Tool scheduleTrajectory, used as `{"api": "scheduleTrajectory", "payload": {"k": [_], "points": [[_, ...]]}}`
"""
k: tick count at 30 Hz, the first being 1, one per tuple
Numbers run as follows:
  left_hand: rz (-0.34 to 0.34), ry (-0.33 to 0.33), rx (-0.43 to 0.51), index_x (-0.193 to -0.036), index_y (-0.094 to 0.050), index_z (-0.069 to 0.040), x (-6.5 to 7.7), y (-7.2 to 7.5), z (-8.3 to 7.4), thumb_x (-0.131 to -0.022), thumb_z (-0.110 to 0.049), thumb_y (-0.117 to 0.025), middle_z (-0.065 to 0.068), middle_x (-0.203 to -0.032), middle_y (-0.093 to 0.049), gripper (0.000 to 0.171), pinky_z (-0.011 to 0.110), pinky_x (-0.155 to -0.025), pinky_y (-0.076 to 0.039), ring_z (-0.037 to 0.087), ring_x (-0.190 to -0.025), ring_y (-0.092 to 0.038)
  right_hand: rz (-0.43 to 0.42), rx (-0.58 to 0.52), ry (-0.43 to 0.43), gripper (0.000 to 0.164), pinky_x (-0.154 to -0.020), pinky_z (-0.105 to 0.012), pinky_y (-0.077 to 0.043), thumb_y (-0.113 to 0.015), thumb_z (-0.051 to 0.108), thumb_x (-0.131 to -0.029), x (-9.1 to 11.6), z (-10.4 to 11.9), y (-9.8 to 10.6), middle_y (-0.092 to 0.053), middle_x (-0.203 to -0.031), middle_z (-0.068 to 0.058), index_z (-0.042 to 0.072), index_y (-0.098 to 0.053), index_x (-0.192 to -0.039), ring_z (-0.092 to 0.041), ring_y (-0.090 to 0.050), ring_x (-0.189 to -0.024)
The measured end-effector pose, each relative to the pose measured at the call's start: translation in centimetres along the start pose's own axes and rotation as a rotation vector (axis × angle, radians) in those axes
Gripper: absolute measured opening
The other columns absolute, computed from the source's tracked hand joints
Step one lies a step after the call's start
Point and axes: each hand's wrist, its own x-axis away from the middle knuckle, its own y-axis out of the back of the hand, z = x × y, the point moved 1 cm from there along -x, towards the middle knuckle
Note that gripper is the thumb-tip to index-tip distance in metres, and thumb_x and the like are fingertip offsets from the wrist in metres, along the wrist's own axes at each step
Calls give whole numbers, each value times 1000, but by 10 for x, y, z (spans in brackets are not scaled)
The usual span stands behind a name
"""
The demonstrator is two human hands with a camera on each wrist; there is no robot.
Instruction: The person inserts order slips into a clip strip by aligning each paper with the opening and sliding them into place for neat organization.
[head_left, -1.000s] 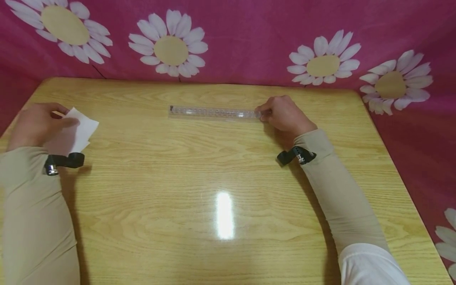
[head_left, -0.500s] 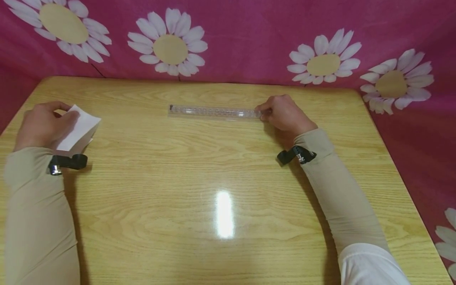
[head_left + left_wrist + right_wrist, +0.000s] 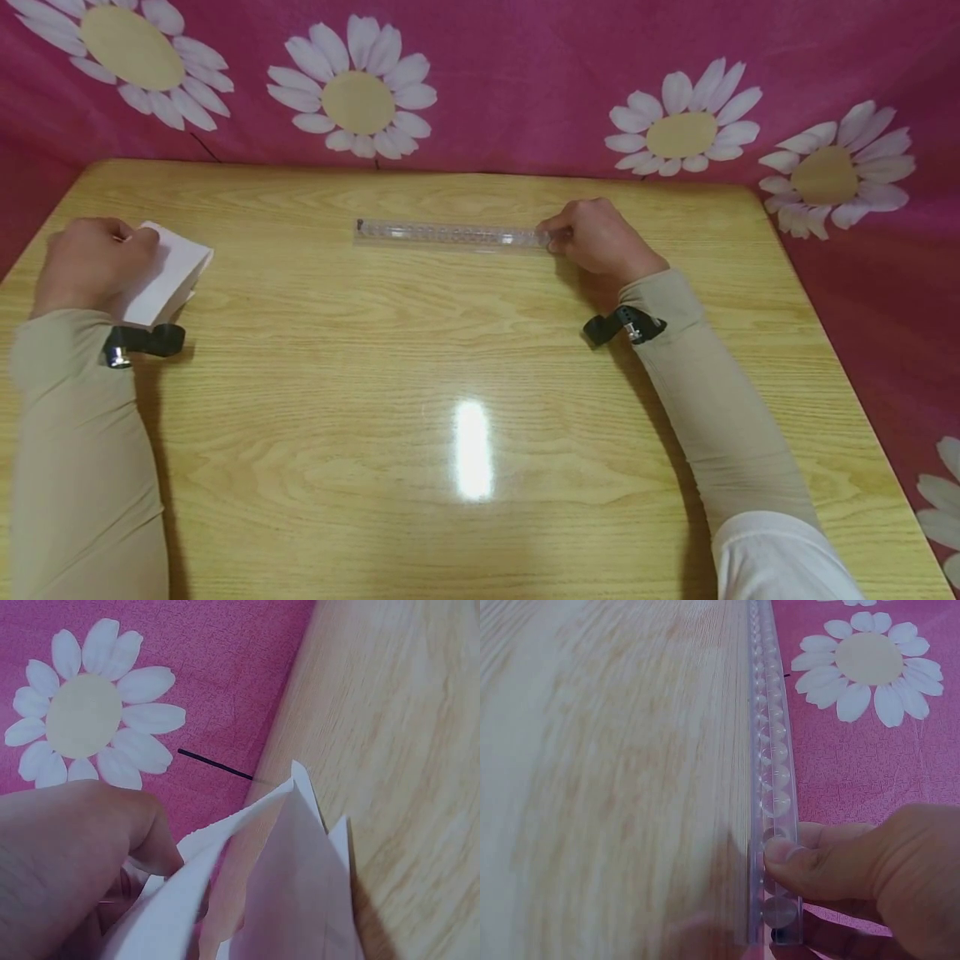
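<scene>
My left hand (image 3: 93,262), at the table's far left, pinches a folded piece of white paper (image 3: 168,271) between thumb and fingers. In the left wrist view the layers of the white paper (image 3: 292,877) gape apart, and part of the fingers is hidden behind the near layer. At the back of the table lies a long clear plastic strip (image 3: 450,235), roughly parallel to the back edge. My right hand (image 3: 600,242) grips its right end. In the right wrist view the clear strip (image 3: 776,772) shows a row of round shapes, with the thumb (image 3: 781,850) pressed on one side.
The wooden table (image 3: 337,400) has a bright light reflection (image 3: 474,450) near its middle. A pink cloth (image 3: 510,92) with white daisies hangs behind the table and along its right side. Each sleeve carries a black wrist mount (image 3: 624,327).
The left hand has shifted slightly right with the white paper, and its fingers have drawn in further. The paper has tilted, its fold now showing. The right hand and the clear strip have stayed put.
</scene>
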Motion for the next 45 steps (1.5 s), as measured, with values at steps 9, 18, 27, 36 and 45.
{"api": "scheduleTrajectory", "payload": {"k": [9,18,27,36,45], "points": [[-25,-30,26,-151,-32,5,-4,5,-1,-104,-43,-24,38,-138,-43,67,59,-87,-39,51,-114,-42,-2,0,4,30,-88,-42,-53,-69,7,-97,1,0,-1,-75,-112,-19,9,-74,-126,-26,-60,-92],[-47,-42,35,-151,-35,3,-5,3,-4,-103,-46,-27,38,-139,-45,69,62,-92,-39,54,-120,-39,-3,-2,6,29,-88,-42,-54,-67,7,-98,1,-1,0,-75,-115,-19,10,-75,-125,-25,-59,-93],[-42,23,62,-106,-65,5,-7,-2,-4,-100,-53,-39,19,-88,-59,64,41,-69,-37,36,-97,-44,25,-5,-4,30,-94,-44,-55,-65,7,-100,-1,-2,1,-74,-126,-16,11,-74,-128,-26,-62,-100],[-33,-27,19,-112,-58,6,-7,-5,-9,-102,-49,-29,31,-110,-53,63,43,-71,-37,42,-102,-44,17,11,22,30,-94,-44,-56,-66,6,-98,-1,-3,2,-74,-128,-13,10,-74,-127,-29,-67,-103],[-1,-131,27,-143,-29,15,-12,-7,-6,-104,-39,-17,43,-134,-41,68,68,-94,-38,56,-113,-43,14,22,21,29,-86,-39,-52,-68,8,-98,-1,-2,1,-75,-127,-13,10,-74,-127,-25,-64,-95]]}}
